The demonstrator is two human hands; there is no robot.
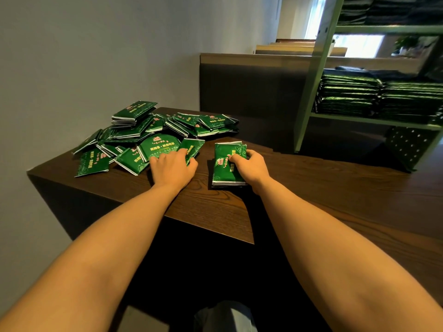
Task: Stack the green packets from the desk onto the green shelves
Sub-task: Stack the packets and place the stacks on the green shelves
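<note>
Right hand (249, 164) gripping packet stack (226, 172), left hand (173, 167) palm-down on pile (143, 137)

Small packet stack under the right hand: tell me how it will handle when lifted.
Glossy wrappers suggest the small packet stack may slide apart unless the right hand clamps it. Packets look thin and puffy, so probably light and slightly bendy.

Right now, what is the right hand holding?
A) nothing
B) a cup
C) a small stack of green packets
C: the right hand grips a small stack of green packets lying on the desk, apart from the loose pile.
</note>
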